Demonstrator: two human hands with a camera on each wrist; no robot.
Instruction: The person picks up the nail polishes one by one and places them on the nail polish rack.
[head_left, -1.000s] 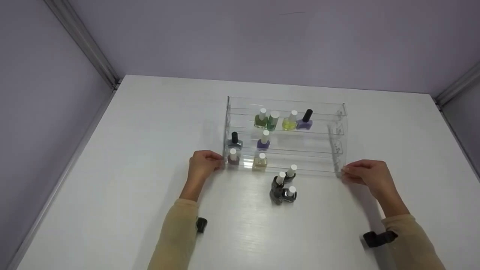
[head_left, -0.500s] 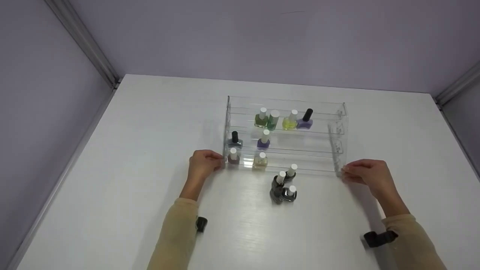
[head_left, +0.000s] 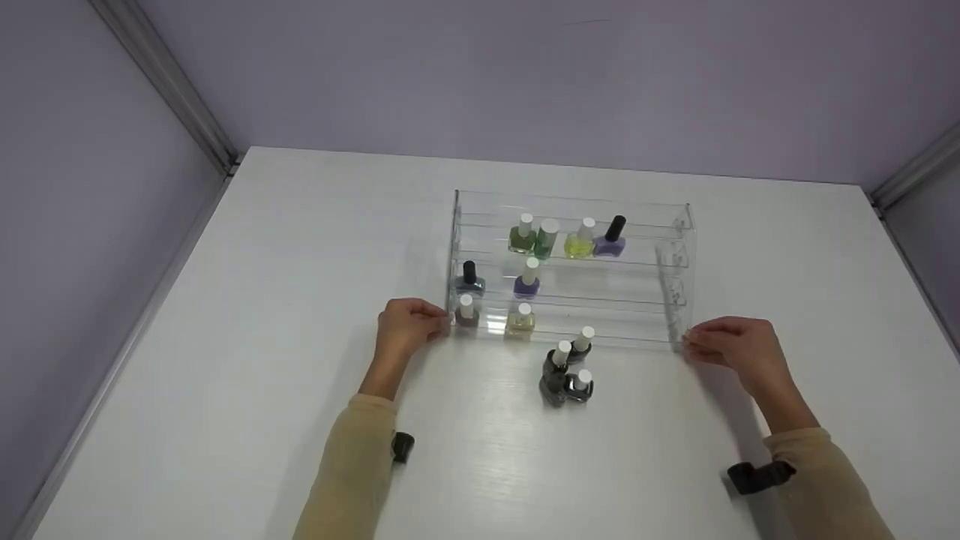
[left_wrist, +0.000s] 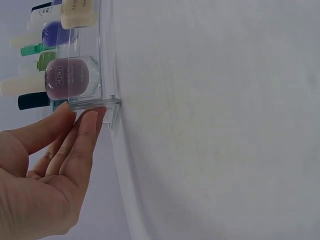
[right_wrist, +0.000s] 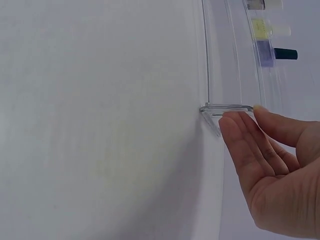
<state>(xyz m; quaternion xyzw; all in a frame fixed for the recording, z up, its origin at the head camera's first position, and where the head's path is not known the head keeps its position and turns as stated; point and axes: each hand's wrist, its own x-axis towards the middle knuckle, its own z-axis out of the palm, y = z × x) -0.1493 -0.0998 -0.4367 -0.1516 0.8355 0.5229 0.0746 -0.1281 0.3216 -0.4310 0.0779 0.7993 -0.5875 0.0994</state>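
Observation:
A clear acrylic nail polish rack (head_left: 615, 322) with stepped shelves stands on the table, holding several bottles. My left hand (head_left: 409, 328) holds its left side panel near the front bottom corner, thumb and fingertips at the panel's edge in the left wrist view. On the opposite side my right hand (head_left: 735, 346) holds the right panel the same way, its thumb tip (right_wrist: 258, 111) at the edge. A mauve nail polish bottle (left_wrist: 67, 77) sits on the lowest shelf beside my left fingers, with a pale yellow bottle (head_left: 520, 322) farther along.
Several dark nail polish bottles (head_left: 555, 381) with white caps stand clustered before the rack. Green bottles, a yellow bottle (head_left: 579, 246) and a lilac bottle (head_left: 609, 246) are on an upper shelf. A purple bottle (head_left: 526, 286) is below them. Walls border the white table (head_left: 315, 225).

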